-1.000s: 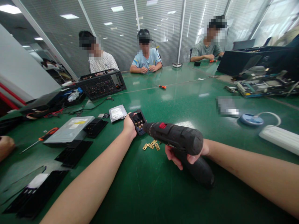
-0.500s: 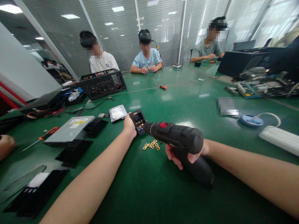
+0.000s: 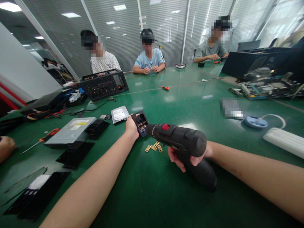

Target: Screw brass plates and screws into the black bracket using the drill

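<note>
My left hand (image 3: 132,127) is closed around the near side of a small black case with brassy parts inside (image 3: 140,123), tilted up off the table. My right hand (image 3: 181,158) grips the handle of a black cordless drill (image 3: 177,137) with a red switch on top. The drill's chuck points left, at the case's right edge; its tip and whether it touches are hidden. Several small brass plates with holes (image 3: 153,148) lie on the green table just below the case. A silver hard drive (image 3: 119,114) lies behind my left hand.
Left of my arm are a metal disc-drive box (image 3: 73,129), an orange-handled screwdriver (image 3: 44,138) and black plastic pieces (image 3: 38,193). A computer case (image 3: 104,84) stands behind. At right are circuit boards (image 3: 268,83) and a white power strip (image 3: 287,141). Three people sit across; another person's hand (image 3: 6,147) is at far left.
Both hands, the drill and the black case hold nearly the same position. The view has shifted very slightly.
</note>
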{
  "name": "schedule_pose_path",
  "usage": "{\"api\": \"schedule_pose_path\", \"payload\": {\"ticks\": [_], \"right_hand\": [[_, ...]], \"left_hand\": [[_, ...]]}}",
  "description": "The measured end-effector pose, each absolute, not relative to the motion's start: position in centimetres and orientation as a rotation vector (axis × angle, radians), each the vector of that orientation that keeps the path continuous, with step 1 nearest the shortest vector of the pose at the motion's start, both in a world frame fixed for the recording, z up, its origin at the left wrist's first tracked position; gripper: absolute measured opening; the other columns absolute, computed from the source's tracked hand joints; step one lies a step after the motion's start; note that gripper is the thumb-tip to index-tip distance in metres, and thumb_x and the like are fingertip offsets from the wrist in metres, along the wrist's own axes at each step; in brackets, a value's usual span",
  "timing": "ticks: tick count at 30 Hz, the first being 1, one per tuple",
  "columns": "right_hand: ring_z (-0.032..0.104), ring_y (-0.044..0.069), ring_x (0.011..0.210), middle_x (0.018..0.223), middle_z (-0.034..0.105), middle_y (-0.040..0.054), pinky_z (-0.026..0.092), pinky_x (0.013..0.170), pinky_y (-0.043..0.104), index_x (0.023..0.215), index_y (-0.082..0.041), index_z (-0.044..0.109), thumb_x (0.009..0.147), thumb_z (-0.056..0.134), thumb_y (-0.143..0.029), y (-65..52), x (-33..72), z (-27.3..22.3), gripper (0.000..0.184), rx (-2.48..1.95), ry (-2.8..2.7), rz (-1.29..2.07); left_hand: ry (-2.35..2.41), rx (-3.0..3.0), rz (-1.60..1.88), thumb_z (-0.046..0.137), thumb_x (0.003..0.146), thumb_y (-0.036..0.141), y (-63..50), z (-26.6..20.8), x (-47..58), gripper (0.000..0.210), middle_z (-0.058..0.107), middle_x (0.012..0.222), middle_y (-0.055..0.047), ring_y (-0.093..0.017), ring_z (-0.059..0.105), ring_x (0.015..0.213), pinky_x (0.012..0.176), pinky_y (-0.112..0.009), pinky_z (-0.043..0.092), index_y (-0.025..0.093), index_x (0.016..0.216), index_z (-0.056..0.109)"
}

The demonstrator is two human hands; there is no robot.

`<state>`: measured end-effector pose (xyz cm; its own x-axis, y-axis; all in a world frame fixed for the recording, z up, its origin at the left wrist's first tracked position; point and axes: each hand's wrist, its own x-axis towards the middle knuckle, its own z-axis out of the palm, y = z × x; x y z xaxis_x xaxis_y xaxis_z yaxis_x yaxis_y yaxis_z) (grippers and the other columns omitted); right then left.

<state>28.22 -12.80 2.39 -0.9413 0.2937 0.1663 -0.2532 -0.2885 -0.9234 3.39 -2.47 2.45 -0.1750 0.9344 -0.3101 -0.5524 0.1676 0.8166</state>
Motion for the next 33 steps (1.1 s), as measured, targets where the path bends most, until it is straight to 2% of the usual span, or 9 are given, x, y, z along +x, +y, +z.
{"api": "schedule_pose_path", "payload": {"ticks": [21,30,33], "right_hand": [[0.069,0.018,0.062,0.077,0.074,0.0047,0.054,0.064,0.029,0.102,-0.01,0.071,0.065,0.092,-0.037,-12.44,28.16,2.09,0.051,-0.054,-1.615,2.294],[0.07,0.018,0.063,0.079,0.075,0.0052,0.054,0.068,0.029,0.106,-0.009,0.069,0.066,0.091,-0.032,-12.0,28.16,2.1,0.051,-0.017,-1.641,2.331],[0.072,0.019,0.067,0.082,0.074,0.0058,0.055,0.071,0.031,0.114,-0.009,0.068,0.068,0.089,-0.03,-11.91,28.2,2.54,0.054,-0.006,-1.668,2.352]], "left_hand": [[1.064,0.487,1.435,0.049,0.083,0.03,-2.38,2.35,3.38,0.016,0.062,0.06,-0.005,-0.023,0.064,0.054,0.059,-0.038,0.057,0.019,0.079,0.06],[1.076,0.46,1.443,0.05,0.082,0.029,-2.39,2.49,3.43,0.016,0.061,0.059,-0.006,-0.025,0.067,0.06,0.061,-0.037,0.057,0.018,0.077,0.061],[1.062,0.475,1.439,0.05,0.082,0.03,-2.36,2.26,3.31,0.018,0.063,0.061,-0.007,-0.026,0.066,0.058,0.059,-0.039,0.056,0.018,0.078,0.062]]}}
